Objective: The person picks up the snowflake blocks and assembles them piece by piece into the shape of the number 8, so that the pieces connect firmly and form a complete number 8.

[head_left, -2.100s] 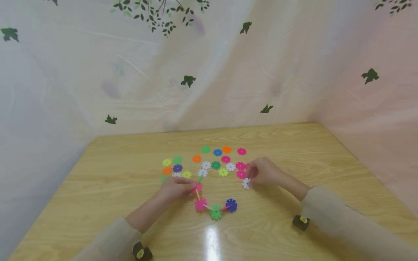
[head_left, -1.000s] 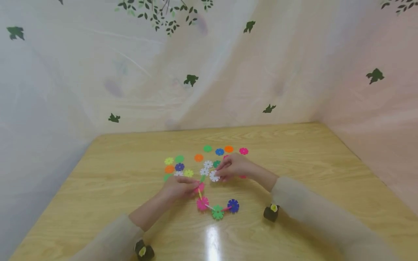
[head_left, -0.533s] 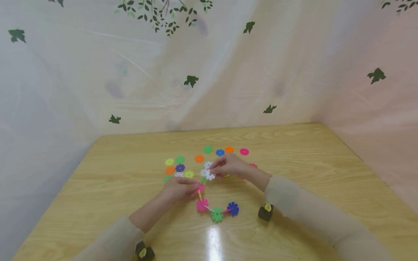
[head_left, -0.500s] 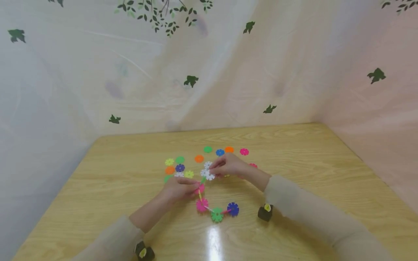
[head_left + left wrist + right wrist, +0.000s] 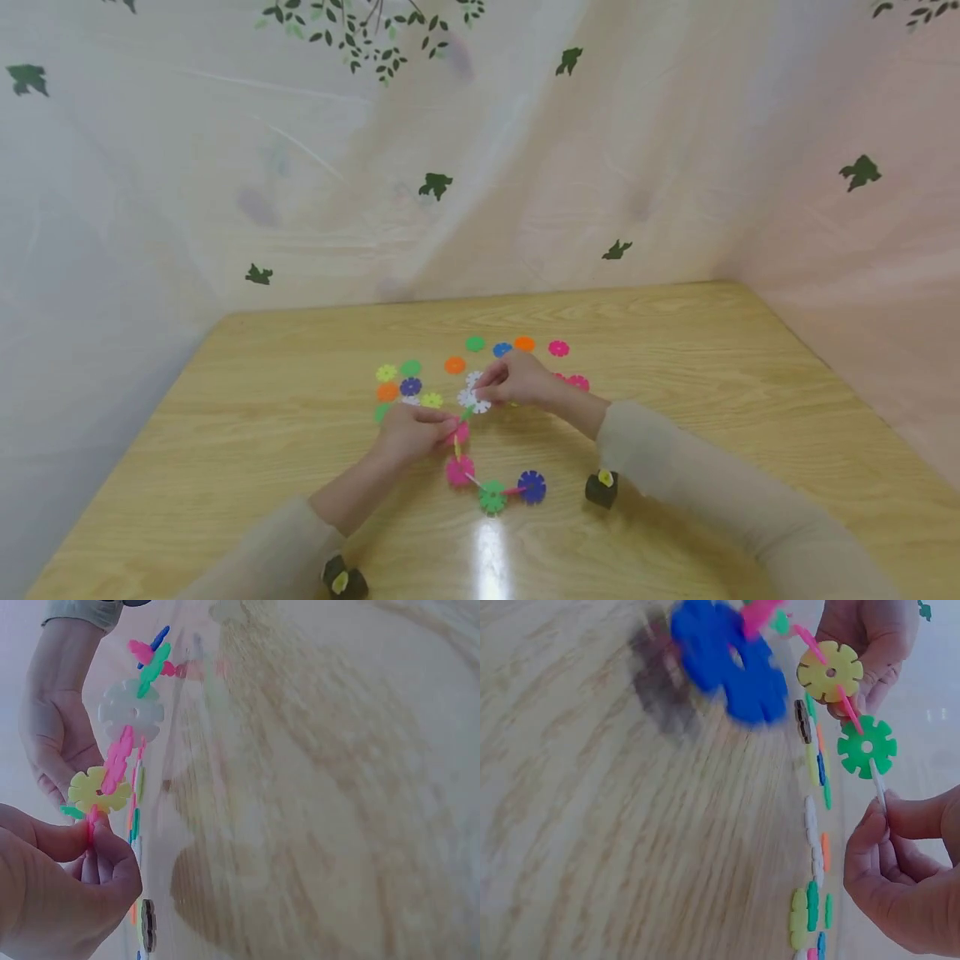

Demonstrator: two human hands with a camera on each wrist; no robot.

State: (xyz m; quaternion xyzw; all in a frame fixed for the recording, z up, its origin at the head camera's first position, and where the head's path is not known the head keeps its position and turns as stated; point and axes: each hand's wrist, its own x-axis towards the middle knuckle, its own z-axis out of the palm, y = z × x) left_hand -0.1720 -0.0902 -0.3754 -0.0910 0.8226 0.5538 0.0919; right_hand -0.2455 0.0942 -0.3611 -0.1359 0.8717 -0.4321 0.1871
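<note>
Right wrist view: my right hand [image 5: 907, 874] pinches a white disc [image 5: 878, 784], edge-on, against the rim of the green disc [image 5: 867, 742]; my left hand [image 5: 874, 637] grips the pink disc [image 5: 850, 709] joined on the green disc's opposite side. I think matching slot to slot and pressing straight while bracing the pink seats it.

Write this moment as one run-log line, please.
left hand: pinches pink notched disc in chain | right hand: pinches white notched disc against green end disc | loose discs: on table
</note>
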